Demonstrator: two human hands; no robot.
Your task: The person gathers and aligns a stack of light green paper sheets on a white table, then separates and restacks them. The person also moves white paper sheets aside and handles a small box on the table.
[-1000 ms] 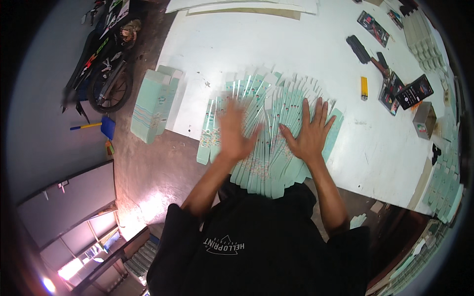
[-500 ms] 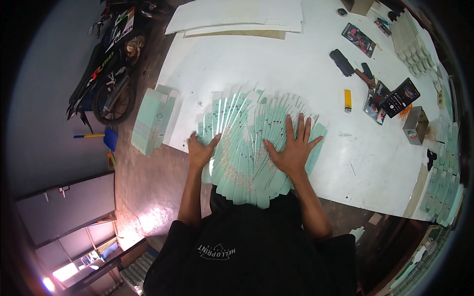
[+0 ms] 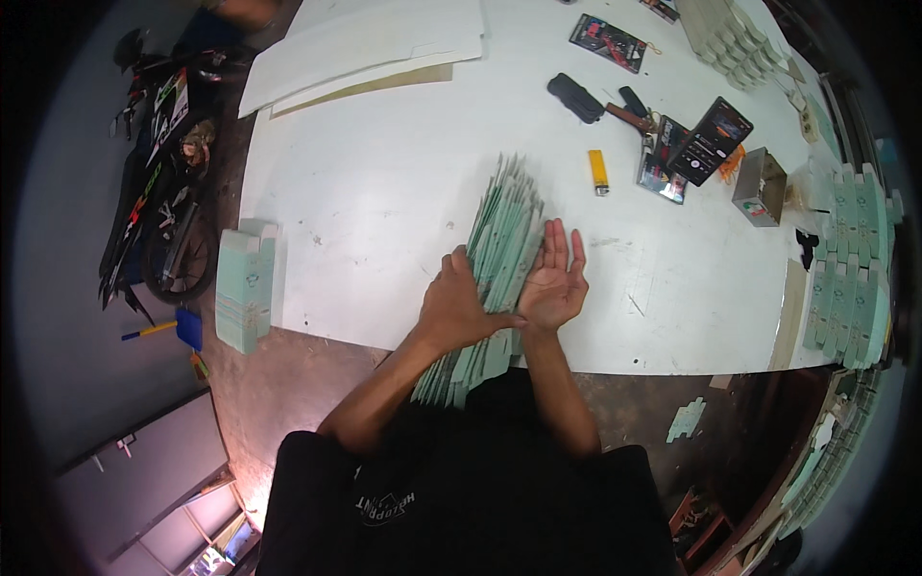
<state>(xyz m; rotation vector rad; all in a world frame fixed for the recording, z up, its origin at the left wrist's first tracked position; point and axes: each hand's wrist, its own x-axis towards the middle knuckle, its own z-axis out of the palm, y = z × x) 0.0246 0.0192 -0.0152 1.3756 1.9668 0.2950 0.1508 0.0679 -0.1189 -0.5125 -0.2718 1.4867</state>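
A thick bundle of flat, mint-green folded cartons (image 3: pixel 503 230) stands slanted at the table's near edge, its lower end reaching toward my lap. My left hand (image 3: pixel 455 302) grips the bundle from its left side, with the thumb stretched across the near face. Beside the right side of the bundle is my right hand (image 3: pixel 554 288), palm turned up and fingers extended. It grasps nothing, and its base lies close to my left thumb tip.
More green cartons (image 3: pixel 242 298) stand at the table's left edge. A yellow lighter (image 3: pixel 598 173), a phone (image 3: pixel 711 141) and a metal box (image 3: pixel 761 189) lie to the right. White sheets (image 3: pixel 375 48) are at the far left, with stacked cartons (image 3: pixel 850 269) along the right edge.
The cartons, fanned out wide under both hands before, are now gathered into a narrow upright bundle. My left hand has closed on it; my right hand has turned palm up. The view has shifted right.
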